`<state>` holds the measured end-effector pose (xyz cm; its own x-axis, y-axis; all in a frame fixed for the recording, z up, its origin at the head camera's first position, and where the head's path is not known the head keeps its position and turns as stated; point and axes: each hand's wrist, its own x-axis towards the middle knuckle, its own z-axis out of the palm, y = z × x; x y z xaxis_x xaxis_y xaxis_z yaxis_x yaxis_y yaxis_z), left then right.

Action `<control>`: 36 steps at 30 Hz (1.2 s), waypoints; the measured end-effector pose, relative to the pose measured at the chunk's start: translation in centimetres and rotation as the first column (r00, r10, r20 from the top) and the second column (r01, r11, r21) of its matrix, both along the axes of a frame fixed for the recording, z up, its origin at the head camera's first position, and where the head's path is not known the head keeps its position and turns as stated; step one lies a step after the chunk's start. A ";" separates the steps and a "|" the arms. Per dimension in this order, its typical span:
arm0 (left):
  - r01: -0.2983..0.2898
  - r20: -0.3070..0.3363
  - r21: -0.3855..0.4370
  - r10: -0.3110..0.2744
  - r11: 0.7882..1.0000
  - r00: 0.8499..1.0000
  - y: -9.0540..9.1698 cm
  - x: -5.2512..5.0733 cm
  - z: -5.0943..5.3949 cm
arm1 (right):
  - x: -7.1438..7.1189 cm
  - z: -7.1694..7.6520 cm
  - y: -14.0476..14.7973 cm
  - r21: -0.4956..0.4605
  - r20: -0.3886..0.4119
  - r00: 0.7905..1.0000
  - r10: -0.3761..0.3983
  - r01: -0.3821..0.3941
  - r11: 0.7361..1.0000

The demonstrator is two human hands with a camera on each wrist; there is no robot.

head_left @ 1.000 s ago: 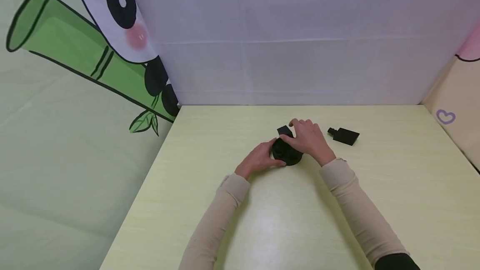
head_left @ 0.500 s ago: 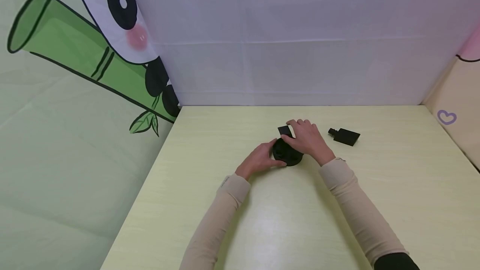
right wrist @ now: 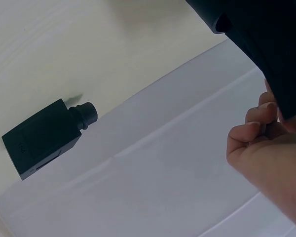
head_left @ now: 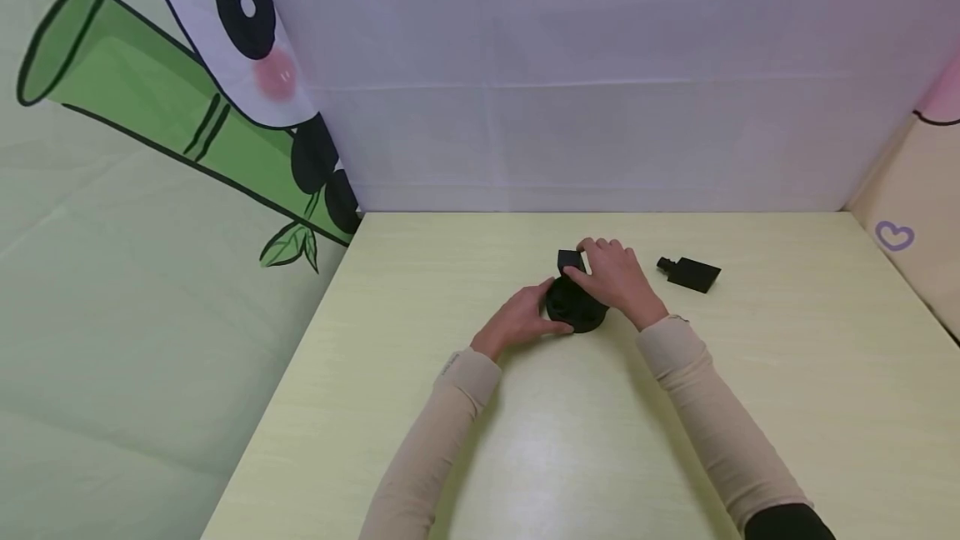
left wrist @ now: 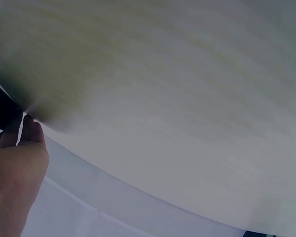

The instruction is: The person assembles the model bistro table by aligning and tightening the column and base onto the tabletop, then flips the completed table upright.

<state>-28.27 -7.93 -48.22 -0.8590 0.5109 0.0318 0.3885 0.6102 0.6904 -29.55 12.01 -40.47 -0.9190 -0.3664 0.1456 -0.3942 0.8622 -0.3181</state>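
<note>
Black and rounded, an object (head_left: 576,311) sat on the table, held at its left side by a person's left hand (head_left: 521,317). Fingers curved along its far edge and the thumb along its near edge, making a grip as wide as the object itself. Just beyond it was a small black block (head_left: 570,262), pinched by the right hand (head_left: 617,276) between thumb and forefinger, a narrower hold. Both hands overlapped the dark shapes, and whether block and rounded object were joined could not be told. Beige sleeves (head_left: 468,377) covered both forearms, and a black band (head_left: 787,522) circled the right arm near the bottom edge of the head view.

To the right, near the right hand but apart from it, a black box-shaped piece (head_left: 692,275) lay on the table, its short round neck pointing left toward the hands. Pale yellow, the table (head_left: 300,440) ran back to a lavender cloth (head_left: 600,107). At left hung a pale green cloth (head_left: 112,315) printed with bamboo; at right, a beige panel (head_left: 922,190) bore a purple heart (head_left: 895,235).
</note>
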 end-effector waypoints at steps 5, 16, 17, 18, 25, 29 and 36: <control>0.001 -0.002 0.001 -0.001 1.000 1.000 -0.1 0.0 0.0 | 0.0 -0.1 -0.1 -0.024 0.008 1.000 -0.030 0.030 0.999; 0.003 -0.001 0.008 -0.003 1.000 1.000 -0.1 0.1 0.1 | 0.0 -0.3 -0.3 -0.026 0.004 0.998 -0.058 0.058 0.998; 0.004 -0.002 0.007 -0.004 1.000 1.000 0.0 0.1 0.1 | 0.0 -0.3 -0.3 -0.027 0.002 0.998 -0.057 0.057 0.998; 0.004 -0.004 0.007 -0.004 1.000 1.000 0.0 0.1 0.1 | 0.1 -0.3 -0.3 -0.028 -0.001 0.998 -0.058 0.058 0.998; 0.003 0.003 0.011 -0.003 1.000 1.000 0.0 0.1 0.0 | 0.0 -0.5 -0.3 -0.032 -0.024 0.997 -0.076 0.075 0.997; -0.001 0.006 0.013 0.001 1.000 1.000 0.0 0.1 0.0 | 0.0 -0.6 -0.3 -0.023 -0.038 0.995 -0.088 0.087 0.996; -0.001 -0.004 0.006 0.001 1.000 1.000 0.0 0.0 0.1 | 0.0 -0.4 -0.2 -0.031 -0.038 0.993 -0.109 0.107 0.994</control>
